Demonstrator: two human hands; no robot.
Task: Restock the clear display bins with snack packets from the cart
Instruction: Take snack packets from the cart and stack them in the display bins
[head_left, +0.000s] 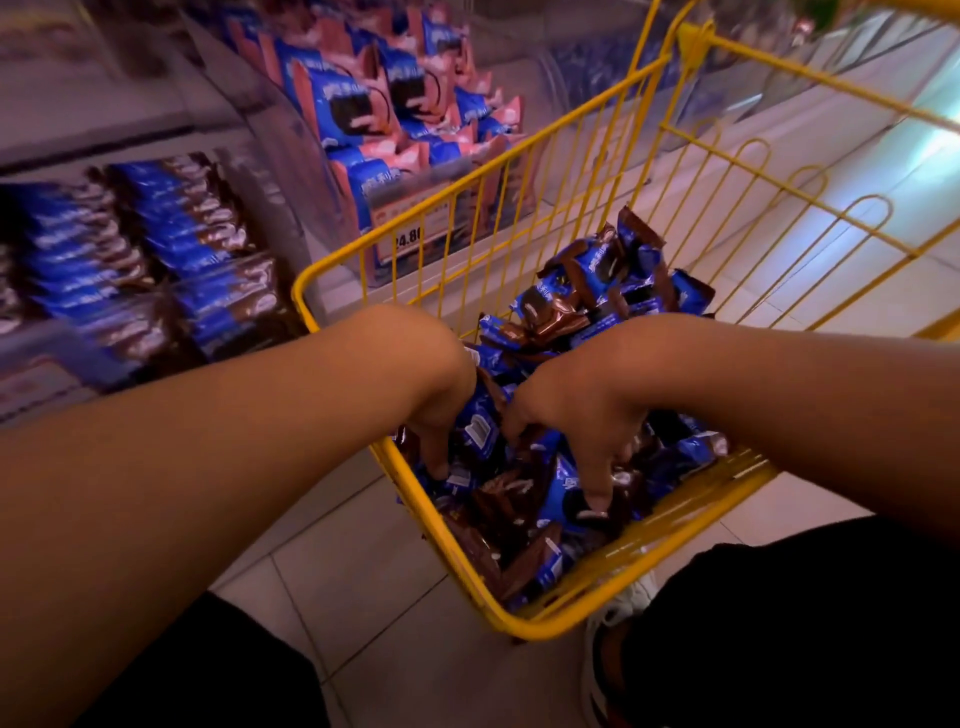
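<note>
A yellow wire cart (524, 626) holds a heap of blue and brown snack packets (592, 306). Both of my hands reach down into the heap. My left hand (441, 410) has its fingers pushed down among the packets at the cart's near left side. My right hand (576, 410) is spread with curled fingers over the packets in the middle, fingertips touching them. Whether either hand grips a packet is hidden by the pile. To the left, a clear display bin (156, 260) holds rows of the same blue and brown packets.
Another clear bin (395, 119) behind the cart holds blue and pink packets and carries a price label (405, 234). White tiled floor (374, 571) lies under the cart. My dark-clothed legs and a white shoe (618, 618) are at the bottom.
</note>
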